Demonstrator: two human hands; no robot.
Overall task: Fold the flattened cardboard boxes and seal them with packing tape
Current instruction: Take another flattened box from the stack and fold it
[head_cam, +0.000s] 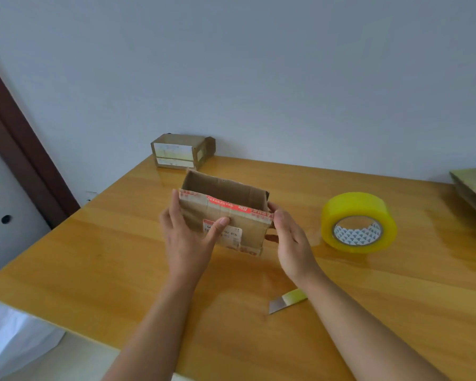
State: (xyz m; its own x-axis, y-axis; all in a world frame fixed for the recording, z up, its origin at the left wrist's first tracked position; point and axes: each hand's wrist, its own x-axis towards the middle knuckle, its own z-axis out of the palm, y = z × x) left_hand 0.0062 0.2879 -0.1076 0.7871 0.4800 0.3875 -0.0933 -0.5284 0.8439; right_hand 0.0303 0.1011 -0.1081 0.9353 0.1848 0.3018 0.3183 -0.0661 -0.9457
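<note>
Near the middle of the table (94, 257), the left hand (188, 237) and right hand (289, 240) hold the open box (226, 215) by its two ends. It looks folded up. Next comes the tape roll (359, 222), resting near the right edge, for sealing.

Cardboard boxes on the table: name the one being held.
The near box with red tape, between left hand and right hand; the far box stands untouched.

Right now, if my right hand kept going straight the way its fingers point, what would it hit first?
Probably nothing new: the right hand already grips the box at its right end. Past that, the second box lies roughly in line, though depth is unclear.
</note>
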